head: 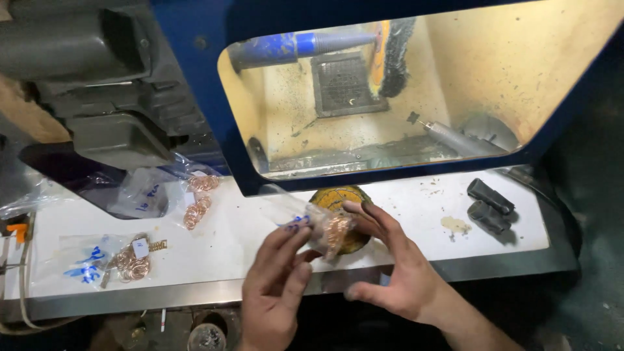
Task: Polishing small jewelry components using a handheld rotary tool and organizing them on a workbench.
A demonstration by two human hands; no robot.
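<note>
Bags first: a clear plastic bag of copper-coloured rings (127, 263) lies far left on the white bench (416, 214), loose copper rings (197, 211) beyond it. The left hand (276, 286) and right hand (393, 266) both pinch a small clear bag of copper rings (328, 229) above a round yellow-black disc (341, 198). Two black handles (489, 205) lie rightmost.
</note>
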